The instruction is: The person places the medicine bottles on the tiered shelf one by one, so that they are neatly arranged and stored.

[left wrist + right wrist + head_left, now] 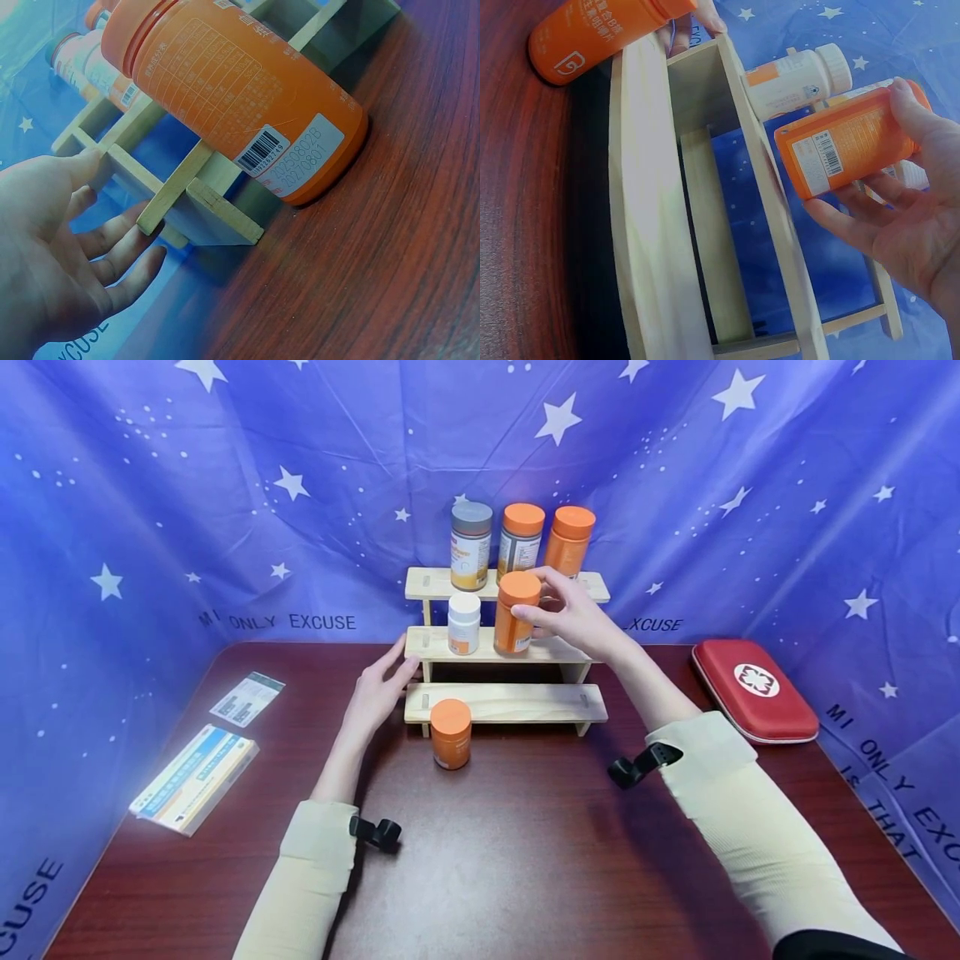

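Observation:
My right hand (573, 614) pinches an orange bottle (512, 625) with an orange lid, thumb on the near side. It stands upright at the middle tier of a three-step wooden rack (506, 697); the right wrist view shows the bottle (847, 142) with its barcode label, fingers at its far side. A small white bottle (463, 628) stands to its left on that tier. At the rack's left end, my left hand (375, 689) rests its loosely bent fingers against the wood. Another orange bottle (451, 737) stands on the table before the bottom tier, large in the left wrist view.
The top tier bears a grey-lidded bottle (471, 550), an orange-lidded bottle with a pale label (521, 539) and an orange bottle (570, 539). Left on the table lie a box (193, 777) and a flat packet (247, 699). At right lies a red case (756, 691). Starry blue cloth (360, 468) hangs behind.

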A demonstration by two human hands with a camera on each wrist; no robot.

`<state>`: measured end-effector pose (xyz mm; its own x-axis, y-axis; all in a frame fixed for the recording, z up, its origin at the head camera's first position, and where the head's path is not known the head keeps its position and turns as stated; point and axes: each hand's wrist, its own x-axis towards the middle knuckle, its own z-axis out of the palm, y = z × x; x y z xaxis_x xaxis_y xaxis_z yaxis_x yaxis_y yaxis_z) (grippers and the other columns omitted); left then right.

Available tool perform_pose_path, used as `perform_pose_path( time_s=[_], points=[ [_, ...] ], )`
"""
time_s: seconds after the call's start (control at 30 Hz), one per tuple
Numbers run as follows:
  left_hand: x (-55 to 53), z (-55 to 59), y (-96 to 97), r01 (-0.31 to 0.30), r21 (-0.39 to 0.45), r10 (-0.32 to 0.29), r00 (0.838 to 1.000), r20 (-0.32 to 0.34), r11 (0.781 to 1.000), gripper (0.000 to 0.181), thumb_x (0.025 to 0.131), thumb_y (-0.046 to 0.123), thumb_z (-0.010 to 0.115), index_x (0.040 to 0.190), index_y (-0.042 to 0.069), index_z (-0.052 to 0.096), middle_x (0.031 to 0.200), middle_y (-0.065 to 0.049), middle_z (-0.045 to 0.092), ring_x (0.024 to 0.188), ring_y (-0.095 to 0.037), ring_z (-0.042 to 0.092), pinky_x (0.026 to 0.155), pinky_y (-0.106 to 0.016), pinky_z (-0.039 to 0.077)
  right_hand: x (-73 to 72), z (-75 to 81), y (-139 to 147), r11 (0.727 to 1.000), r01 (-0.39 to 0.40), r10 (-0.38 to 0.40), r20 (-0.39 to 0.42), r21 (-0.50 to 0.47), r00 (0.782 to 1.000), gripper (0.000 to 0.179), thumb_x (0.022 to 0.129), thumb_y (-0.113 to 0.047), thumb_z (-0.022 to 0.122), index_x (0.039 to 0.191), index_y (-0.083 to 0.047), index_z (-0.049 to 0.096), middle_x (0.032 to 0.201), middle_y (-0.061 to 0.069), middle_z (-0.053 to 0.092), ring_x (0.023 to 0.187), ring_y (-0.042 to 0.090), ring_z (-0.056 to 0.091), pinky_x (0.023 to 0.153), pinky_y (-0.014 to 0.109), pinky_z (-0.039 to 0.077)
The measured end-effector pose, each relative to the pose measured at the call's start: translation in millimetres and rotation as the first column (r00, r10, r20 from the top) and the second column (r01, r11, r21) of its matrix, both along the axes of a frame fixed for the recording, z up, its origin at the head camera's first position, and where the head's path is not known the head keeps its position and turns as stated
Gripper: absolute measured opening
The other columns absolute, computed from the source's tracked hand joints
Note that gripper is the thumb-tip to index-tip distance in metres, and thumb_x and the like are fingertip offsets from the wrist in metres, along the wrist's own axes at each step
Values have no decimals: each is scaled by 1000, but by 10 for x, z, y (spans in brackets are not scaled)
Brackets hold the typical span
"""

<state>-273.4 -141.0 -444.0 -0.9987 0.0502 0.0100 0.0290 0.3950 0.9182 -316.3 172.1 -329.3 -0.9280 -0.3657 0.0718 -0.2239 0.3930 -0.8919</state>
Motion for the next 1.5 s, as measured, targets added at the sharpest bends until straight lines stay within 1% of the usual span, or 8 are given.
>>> perform_pose_path(
  time_s=[0.13,0.27,0.37,0.5,0.7,0.97,1.3,1.5],
  points=[
    [-3,1,5,0,8,0,1000,1,1000,68,98,66,55,159,43,33,168,-4,34,134,-34,60,112,-51,52,-17,-60,15,1000,11,-10,-21,17,1000,52,98,-29,71,145,-19,50,143,10,59,133,27,57,92,47,64],
    [-15,-6,7,1,11,-1,1000,-4,1000,70,98,66,55,160,40,34,167,-4,35,131,-34,62,110,-51,54,-19,-111,18,1000,25,-25,-12,-9,1000,52,99,-28,70,146,-19,50,144,10,57,135,26,55,94,49,63],
    [-18,-8,8,1,12,-1,1000,-4,1000,69,98,65,55,159,41,34,167,-4,36,129,-33,64,107,-50,55,-13,-137,11,999,33,-34,-27,-10,999,52,99,-28,70,146,-20,49,144,10,57,134,25,55,93,49,64],
    [-9,-9,6,-6,5,6,1000,-5,1000,65,99,64,55,158,45,35,166,-5,37,129,-32,64,106,-48,57,4,-165,-5,999,52,-51,-51,6,997,53,99,-30,69,148,-22,50,140,11,60,129,23,57,90,45,65],
    [-8,-7,4,-1,8,1,1000,-9,1000,65,100,62,55,159,43,33,166,-9,37,122,-35,68,104,-48,58,29,-188,-41,997,78,-79,-36,-27,996,52,99,-32,70,147,-24,51,137,11,62,125,22,59,89,41,64],
    [-12,-3,9,8,43,-9,1000,9,999,64,99,62,56,157,45,34,167,-6,37,127,-33,65,102,-47,59,34,-213,-45,995,88,-90,-50,-43,995,50,98,-32,71,144,-24,54,134,11,63,122,21,60,87,38,64],
    [-7,-4,18,6,32,-6,1000,7,999,66,99,63,56,158,44,33,166,-7,37,127,-33,65,103,-47,59,35,-206,-21,997,78,-79,-43,-24,996,54,99,-33,70,149,-26,51,133,13,63,125,24,60,94,48,63],
    [2,-5,19,5,31,-5,1000,4,1000,67,99,63,55,159,43,33,165,-8,40,124,-32,67,103,-47,59,50,-216,-20,996,86,-87,-30,-30,996,53,99,-34,70,148,-25,51,134,13,62,126,24,60,95,48,63]
  ],
)
